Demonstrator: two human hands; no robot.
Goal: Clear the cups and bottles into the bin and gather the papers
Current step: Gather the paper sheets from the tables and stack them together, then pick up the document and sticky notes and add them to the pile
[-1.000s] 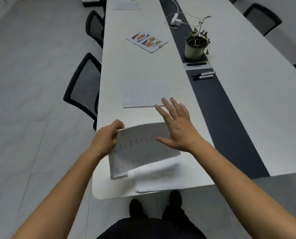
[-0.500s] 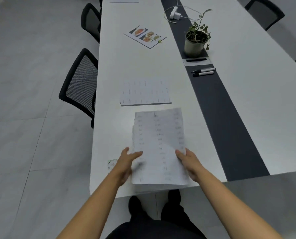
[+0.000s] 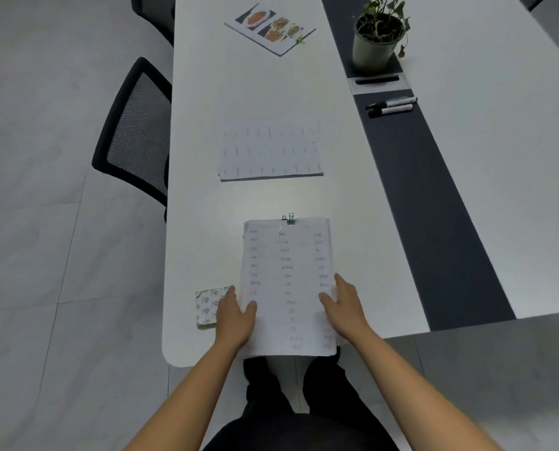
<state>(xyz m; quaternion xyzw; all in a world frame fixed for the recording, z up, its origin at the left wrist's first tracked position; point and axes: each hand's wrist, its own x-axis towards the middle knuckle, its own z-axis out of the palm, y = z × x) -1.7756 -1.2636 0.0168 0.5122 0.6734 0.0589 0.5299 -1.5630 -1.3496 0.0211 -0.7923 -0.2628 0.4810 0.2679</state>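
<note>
Both the left hand (image 3: 235,315) and right hand (image 3: 344,305) press near-straight fingers (image 3: 341,284) against the long edges of the clipped paper stack (image 3: 287,271), likely light, floppy, best pinched mid-edge.

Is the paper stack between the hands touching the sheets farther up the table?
No, bare white table shows between the clipped stack and the farther sheets.
</note>
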